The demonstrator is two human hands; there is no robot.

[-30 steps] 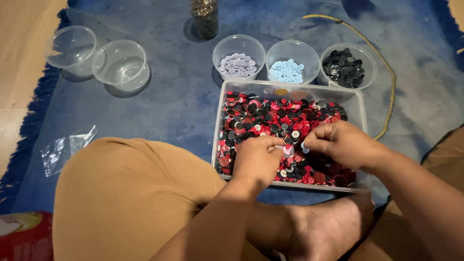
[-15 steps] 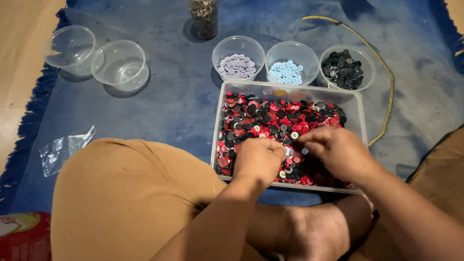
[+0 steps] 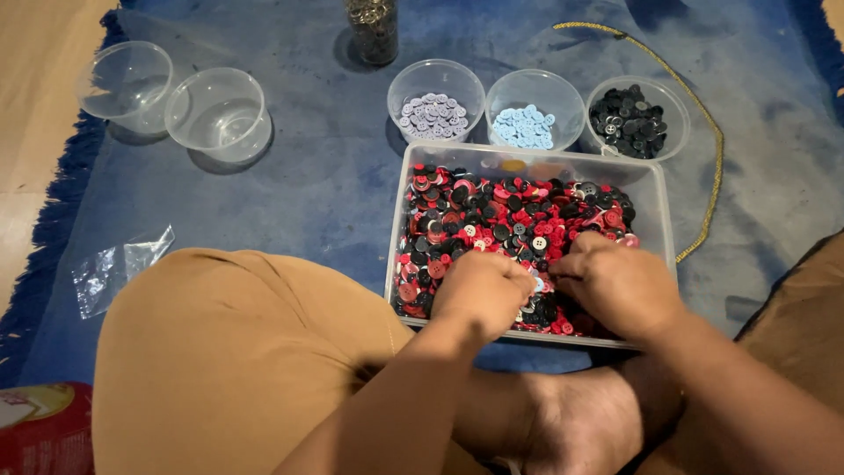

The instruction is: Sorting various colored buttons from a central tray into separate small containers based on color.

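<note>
While both hands dig among mixed buttons, a clear rectangular plastic tray (image 3: 661, 211) sits on the blue rug (image 3: 308, 176).
Red, black and white buttons (image 3: 510, 215) fill it; the left hand (image 3: 482, 290) and right hand (image 3: 620, 286) rest curled on the heap, fingertips hidden, so I cannot tell their grip. At 12 o'clock stand three round clear bowls: lilac buttons (image 3: 433, 116), pale blue buttons (image 3: 525, 127), black buttons (image 3: 631, 121). At 10 o'clock, two empty clear bowls (image 3: 176, 105).

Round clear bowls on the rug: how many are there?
5. Two empty bowls sit at upper left. Three stand in a row behind the button tray: lilac buttons, pale blue buttons, black buttons. None seems hidden.
</note>
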